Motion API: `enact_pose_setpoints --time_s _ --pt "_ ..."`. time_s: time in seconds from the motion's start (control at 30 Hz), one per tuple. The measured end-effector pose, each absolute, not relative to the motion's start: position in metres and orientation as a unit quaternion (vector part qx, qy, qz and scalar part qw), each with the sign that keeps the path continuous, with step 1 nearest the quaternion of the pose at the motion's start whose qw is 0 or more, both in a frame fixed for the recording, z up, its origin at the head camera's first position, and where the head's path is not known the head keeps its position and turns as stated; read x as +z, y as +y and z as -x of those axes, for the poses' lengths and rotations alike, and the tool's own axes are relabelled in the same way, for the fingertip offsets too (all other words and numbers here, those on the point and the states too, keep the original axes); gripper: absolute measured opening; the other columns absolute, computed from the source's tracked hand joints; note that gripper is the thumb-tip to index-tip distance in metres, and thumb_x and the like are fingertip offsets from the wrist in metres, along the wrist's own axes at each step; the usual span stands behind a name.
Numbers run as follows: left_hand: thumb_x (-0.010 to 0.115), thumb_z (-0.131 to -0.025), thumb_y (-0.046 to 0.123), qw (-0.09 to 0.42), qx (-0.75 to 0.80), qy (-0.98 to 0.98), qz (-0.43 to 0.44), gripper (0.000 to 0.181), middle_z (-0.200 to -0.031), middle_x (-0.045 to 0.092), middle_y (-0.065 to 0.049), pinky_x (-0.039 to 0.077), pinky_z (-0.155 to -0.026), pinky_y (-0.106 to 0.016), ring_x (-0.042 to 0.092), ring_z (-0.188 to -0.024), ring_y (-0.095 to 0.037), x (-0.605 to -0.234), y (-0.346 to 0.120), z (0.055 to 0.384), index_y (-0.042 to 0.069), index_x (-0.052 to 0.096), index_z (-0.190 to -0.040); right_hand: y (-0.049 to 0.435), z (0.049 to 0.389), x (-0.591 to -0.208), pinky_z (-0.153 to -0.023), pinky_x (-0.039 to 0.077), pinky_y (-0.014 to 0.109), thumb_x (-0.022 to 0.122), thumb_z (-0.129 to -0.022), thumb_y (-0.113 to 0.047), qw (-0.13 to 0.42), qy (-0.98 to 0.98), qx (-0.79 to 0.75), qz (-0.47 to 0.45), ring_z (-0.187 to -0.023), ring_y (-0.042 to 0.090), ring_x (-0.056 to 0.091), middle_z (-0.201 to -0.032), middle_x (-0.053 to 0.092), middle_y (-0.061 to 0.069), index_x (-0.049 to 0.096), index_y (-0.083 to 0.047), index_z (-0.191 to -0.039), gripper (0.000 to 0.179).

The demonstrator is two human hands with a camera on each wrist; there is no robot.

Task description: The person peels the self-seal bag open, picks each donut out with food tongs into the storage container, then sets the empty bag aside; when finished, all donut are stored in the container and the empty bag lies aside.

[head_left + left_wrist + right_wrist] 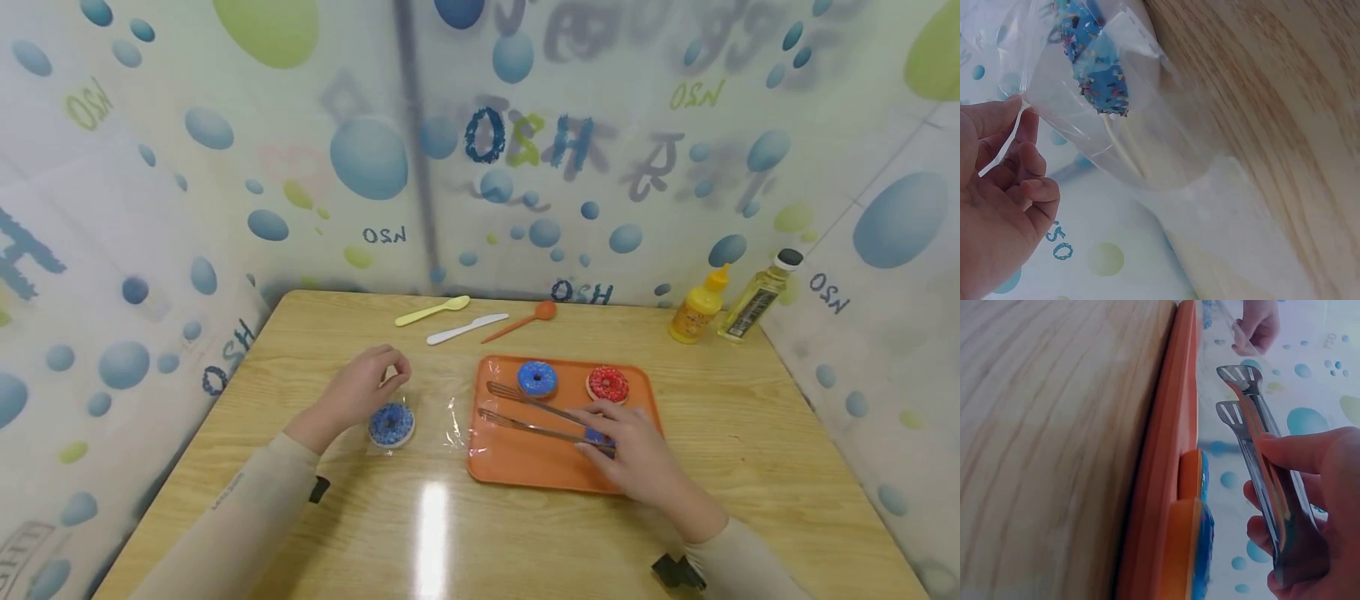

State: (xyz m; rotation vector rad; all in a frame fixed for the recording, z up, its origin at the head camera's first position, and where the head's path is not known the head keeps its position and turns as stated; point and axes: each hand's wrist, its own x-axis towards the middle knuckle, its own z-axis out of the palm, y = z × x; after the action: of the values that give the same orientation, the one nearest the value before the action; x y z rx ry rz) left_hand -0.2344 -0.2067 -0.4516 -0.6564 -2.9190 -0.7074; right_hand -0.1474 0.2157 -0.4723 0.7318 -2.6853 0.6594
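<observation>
A blue-iced donut with sprinkles [392,425] sits in a clear plastic bag [1141,147] on the left of the table. My left hand [356,392] is above the donut, and its thumb and forefinger pinch the bag's edge in the left wrist view. In my right hand [637,454] I hold metal tongs [1266,450], their slotted ends apart with nothing between them. The tongs are over an orange tray [525,475]. On it lie a blue donut [537,379] and a red one [607,384]; another blue donut [596,435] is partly hidden under my right hand.
Behind the tray lie a yellow spoon [431,312], a white knife [467,328] and an orange spoon [525,321]. At the back right corner stand a yellow squeeze bottle [697,312] and a dark-capped oil bottle [757,302]. Patterned sheeting [480,225] borders the table's back and sides.
</observation>
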Motion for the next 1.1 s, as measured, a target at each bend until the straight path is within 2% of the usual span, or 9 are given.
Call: enact_pose_setpoints --time_s 0.13,0.3,0.4,0.53,0.6,0.67,0.73,0.8,1.1 --pt "0.066 -0.103 0.019 0.032 -0.23 -0.949 0.214 0.006 -0.099 0.065 0.0 0.048 -0.072 -0.033 0.053 -0.08 -0.014 -0.451 -0.208 0.234 0.016 0.068 -0.099 0.204 0.151 -0.475 -0.085 0.043 0.04 0.086 -0.085 -0.028 0.123 -0.934 0.216 -0.256 -0.084 0.009 0.056 -0.117 0.071 -0.004 0.074 -0.022 -0.129 0.046" --pt "0.066 -0.103 0.017 0.033 -0.23 -0.949 0.215 0.005 -0.1 0.065 -0.001 0.049 -0.073 -0.034 0.055 -0.081 -0.014 -0.449 -0.209 0.233 0.015 0.069 -0.099 0.191 0.154 -0.477 -0.094 0.048 0.045 0.085 -0.086 -0.034 0.106 -0.94 0.201 -0.255 -0.093 0.013 0.063 -0.118 0.071 -0.005 0.073 -0.025 -0.13 0.046" --pt "0.066 -0.103 0.018 0.032 -0.231 -0.949 0.213 0.005 -0.1 0.065 -0.001 0.049 -0.073 -0.034 0.055 -0.081 -0.015 -0.447 -0.208 0.234 0.015 0.068 -0.099 0.184 0.156 -0.478 -0.103 0.047 0.052 0.084 -0.087 -0.035 0.095 -0.939 0.208 -0.257 -0.102 0.015 0.066 -0.118 0.07 -0.006 0.072 -0.027 -0.131 0.046" --pt "0.065 -0.103 0.017 0.03 -0.229 -0.948 0.221 0.005 -0.101 0.065 -0.001 0.049 -0.073 -0.034 0.055 -0.082 -0.015 -0.447 -0.206 0.235 0.015 0.068 -0.1 0.176 0.16 -0.478 -0.111 0.038 0.067 0.085 -0.087 -0.034 0.084 -0.936 0.218 -0.264 -0.105 0.014 0.067 -0.118 0.069 -0.006 0.071 -0.028 -0.132 0.048" --pt "0.065 -0.103 0.016 0.03 -0.226 -0.948 0.223 0.005 -0.101 0.065 -0.001 0.049 -0.074 -0.034 0.055 -0.083 -0.015 -0.447 -0.205 0.234 0.015 0.068 -0.1 0.172 0.163 -0.477 -0.109 0.04 0.063 0.085 -0.087 -0.033 0.077 -0.932 0.225 -0.274 -0.104 0.013 0.066 -0.12 0.069 -0.006 0.071 -0.027 -0.133 0.049" --pt "0.064 -0.103 0.015 0.03 -0.225 -0.948 0.224 0.005 -0.101 0.065 -0.001 0.049 -0.073 -0.034 0.055 -0.083 -0.015 -0.447 -0.204 0.235 0.016 0.068 -0.099 0.168 0.166 -0.475 -0.1 0.043 0.05 0.085 -0.087 -0.034 0.074 -0.93 0.222 -0.283 -0.102 0.011 0.064 -0.12 0.068 -0.007 0.071 -0.027 -0.133 0.049" --pt "0.064 -0.103 0.015 0.029 -0.224 -0.948 0.222 0.005 -0.101 0.065 -0.001 0.049 -0.073 -0.034 0.055 -0.082 -0.014 -0.447 -0.203 0.235 0.016 0.068 -0.099 0.164 0.171 -0.473 -0.09 0.04 0.039 0.085 -0.087 -0.034 0.072 -0.928 0.217 -0.293 -0.102 0.01 0.063 -0.121 0.068 -0.006 0.071 -0.026 -0.133 0.048" --pt "0.064 -0.103 0.016 0.029 -0.224 -0.949 0.222 0.005 -0.101 0.065 0.0 0.049 -0.073 -0.034 0.055 -0.082 -0.014 -0.447 -0.202 0.236 0.015 0.068 -0.1 0.161 0.175 -0.471 -0.085 0.037 0.035 0.084 -0.088 -0.034 0.066 -0.928 0.21 -0.299 -0.105 0.012 0.063 -0.123 0.068 -0.006 0.071 -0.026 -0.133 0.048" --pt "0.067 -0.102 0.017 0.032 -0.23 -0.946 0.225 0.005 -0.098 0.065 -0.001 0.048 -0.072 -0.034 0.054 -0.08 -0.015 -0.45 -0.204 0.236 0.014 0.068 -0.099 0.141 0.19 -0.471 -0.09 0.041 0.037 0.08 -0.092 -0.034 0.05 -0.918 0.195 -0.341 -0.107 0.014 0.062 -0.123 0.067 -0.006 0.069 -0.027 -0.136 0.046"
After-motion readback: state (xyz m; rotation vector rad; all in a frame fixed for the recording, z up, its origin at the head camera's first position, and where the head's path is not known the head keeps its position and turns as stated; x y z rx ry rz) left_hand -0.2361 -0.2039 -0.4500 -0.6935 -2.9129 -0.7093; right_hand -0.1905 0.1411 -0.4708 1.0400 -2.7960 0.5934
